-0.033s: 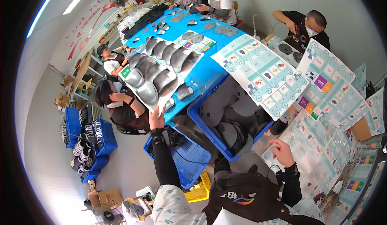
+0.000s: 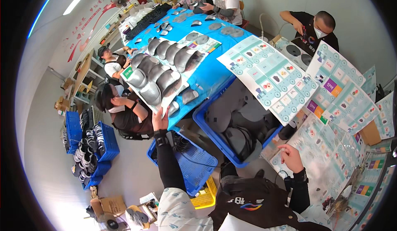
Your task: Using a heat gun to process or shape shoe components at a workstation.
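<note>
Left of centre, a seated co-worker [image 2: 130,117] is just beside the white printed board [image 2: 128,72]; swinging the board that way could knock that person's arm. The grey curved visor pieces [image 2: 151,93] lie in overlapping rows on the board, so a tilt could slide them off. The left hand [image 2: 159,120] grips its lower corner, and a one-cornered hold could let it twist.

For edges, the blue-covered table [image 2: 215,65] ends just right of that hand. Floor shows between the perforated blue basket [image 2: 193,165] and the blue crate [image 2: 236,162], lower centre. At lower right, the right hand [image 2: 291,158], loosely curled and holding nothing visible, has room leftward, but printed sheets [image 2: 269,80] jut above it.
</note>
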### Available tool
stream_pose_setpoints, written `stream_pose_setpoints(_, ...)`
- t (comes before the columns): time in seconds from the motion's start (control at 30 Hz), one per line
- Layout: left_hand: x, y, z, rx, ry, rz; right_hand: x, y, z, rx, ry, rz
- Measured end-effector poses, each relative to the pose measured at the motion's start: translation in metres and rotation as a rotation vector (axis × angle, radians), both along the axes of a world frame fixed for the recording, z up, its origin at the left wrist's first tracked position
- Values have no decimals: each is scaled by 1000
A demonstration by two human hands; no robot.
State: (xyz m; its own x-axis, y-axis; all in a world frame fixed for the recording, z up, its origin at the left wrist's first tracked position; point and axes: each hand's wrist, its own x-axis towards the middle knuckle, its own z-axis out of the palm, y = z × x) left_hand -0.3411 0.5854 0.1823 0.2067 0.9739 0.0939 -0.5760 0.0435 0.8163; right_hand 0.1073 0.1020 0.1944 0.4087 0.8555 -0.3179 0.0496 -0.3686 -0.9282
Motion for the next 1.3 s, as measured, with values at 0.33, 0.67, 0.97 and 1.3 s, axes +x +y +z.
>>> stream_pose_setpoints(0.33, 56, 243, -94, -119, -106, 20, -51, 94, 30, -178, -44, -216)
stream_pose_setpoints(0.67, 50, 389, -194, -217, 5, -62, -72, 161, 52, -277, -36, -458)
stream_pose_setpoints(0.97, 43, 478, -236, -285, 60, -53, -69, 237, 47, -359, -33, -440)
stream_pose_setpoints(1.3, 67, 568, -303, -362, 204, -91, -77, 266, 36, -496, -58, -460)
